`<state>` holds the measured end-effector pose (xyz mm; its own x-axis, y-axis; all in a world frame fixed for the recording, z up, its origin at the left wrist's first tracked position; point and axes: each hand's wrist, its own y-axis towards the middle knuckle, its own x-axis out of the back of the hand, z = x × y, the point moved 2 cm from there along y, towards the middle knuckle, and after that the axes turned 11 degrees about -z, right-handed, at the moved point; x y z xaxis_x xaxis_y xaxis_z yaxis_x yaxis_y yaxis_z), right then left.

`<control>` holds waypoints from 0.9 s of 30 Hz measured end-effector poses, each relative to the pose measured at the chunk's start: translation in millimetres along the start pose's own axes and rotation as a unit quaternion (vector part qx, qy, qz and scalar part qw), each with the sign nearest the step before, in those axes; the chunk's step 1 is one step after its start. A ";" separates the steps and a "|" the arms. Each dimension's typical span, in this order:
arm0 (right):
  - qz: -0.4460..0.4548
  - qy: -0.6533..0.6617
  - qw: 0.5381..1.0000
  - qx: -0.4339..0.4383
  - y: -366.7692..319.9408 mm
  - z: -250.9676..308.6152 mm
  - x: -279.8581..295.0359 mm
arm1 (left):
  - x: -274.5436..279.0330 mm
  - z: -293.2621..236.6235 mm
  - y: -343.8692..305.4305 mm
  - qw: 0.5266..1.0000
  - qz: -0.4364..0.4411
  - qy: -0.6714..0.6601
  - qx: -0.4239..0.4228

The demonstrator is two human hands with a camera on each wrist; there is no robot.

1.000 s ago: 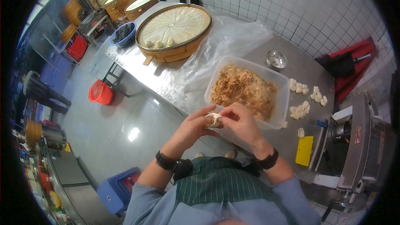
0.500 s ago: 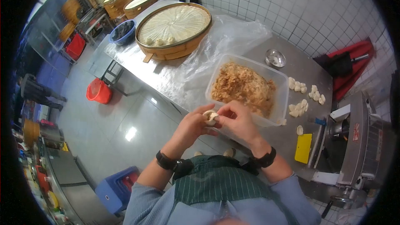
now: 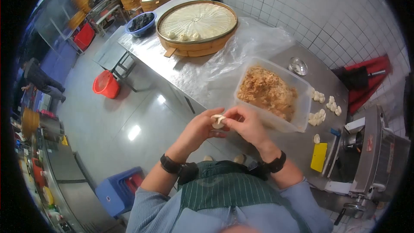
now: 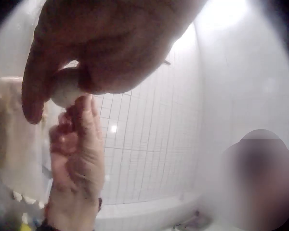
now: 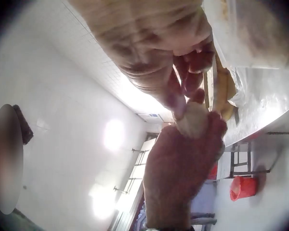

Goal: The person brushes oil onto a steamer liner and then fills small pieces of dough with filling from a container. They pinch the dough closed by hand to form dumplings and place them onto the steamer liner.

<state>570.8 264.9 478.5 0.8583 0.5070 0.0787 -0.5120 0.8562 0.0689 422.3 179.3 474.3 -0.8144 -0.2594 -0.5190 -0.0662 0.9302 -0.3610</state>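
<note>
A small white dough bun (image 3: 217, 121) sits between both hands in front of the steel table's near edge. My left hand (image 3: 202, 128) cups it from below, fingers curled round it. My right hand (image 3: 239, 121) pinches its top with thumb and fingertips. In the left wrist view the bun (image 4: 65, 87) shows pale and round under my left hand's fingers (image 4: 36, 98), with the right hand (image 4: 79, 144) below. In the right wrist view the bun (image 5: 193, 120) is pressed between the two hands. A clear plastic tub (image 3: 304, 105) of brown shredded filling (image 3: 267, 91) stands just beyond the hands.
A large bamboo steamer (image 3: 196, 48) with a few buns stands at the table's far end. Small dough pieces (image 3: 322, 103) lie right of the tub, with a yellow scraper (image 3: 318, 156), a little metal bowl (image 3: 298, 66) and a machine (image 3: 373, 155). A red bucket (image 3: 105, 84) and blue stool (image 3: 118, 190) are on the floor.
The hands and bun have stayed together, the fingers working round the bun's top. The camera has shifted, so the table and tub sit further right in view.
</note>
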 end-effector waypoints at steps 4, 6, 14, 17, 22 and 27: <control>-0.003 -0.039 0.999 0.034 6.4 10.1 -28.6 | 22.9 -1.2 -10.7 0.987 -0.028 0.124 -0.095; 0.032 -0.108 0.990 0.085 9.3 15.3 -42.9 | 36.2 -4.7 -17.6 0.983 -0.031 0.155 -0.094; 0.121 -0.107 0.983 0.083 27.5 23.3 -97.6 | 77.6 -26.3 -38.1 0.991 -0.110 0.047 -0.060; 0.133 -0.082 0.987 0.047 40.7 30.3 -114.8 | 99.2 -31.7 -33.0 0.995 -0.069 -0.042 -0.063; 0.176 -0.126 0.960 0.175 79.6 20.9 -142.3 | 117.0 -48.6 -26.0 0.979 -0.147 0.111 -0.082; 0.230 -0.105 0.953 0.168 126.2 26.5 -178.8 | 145.4 -87.1 -10.5 0.968 -0.156 0.175 -0.088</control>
<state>351.8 279.7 499.4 0.5330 0.7597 0.3725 -0.8445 0.4497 0.2909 254.4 154.4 470.1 -0.8822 -0.4602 -0.1001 -0.4132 0.8583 -0.3043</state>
